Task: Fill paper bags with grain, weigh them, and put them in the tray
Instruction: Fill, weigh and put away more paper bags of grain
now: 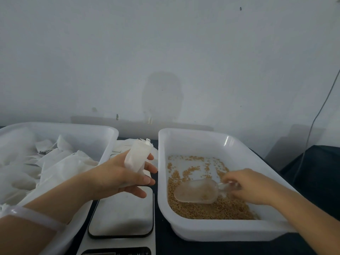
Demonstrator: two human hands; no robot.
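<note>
Pointing left, scoop (196,191) lies flat; left hand (114,177) holds paper bag (138,155) upright

- A milky, see-through plastic bangle (35,217) circled the left forearm (60,201), well up from the left hand (117,173).
- The right forearm (303,214) and right hand (252,186) were bare to the picture's edge.
- The left hand's fingernails looked short and plain.
</note>
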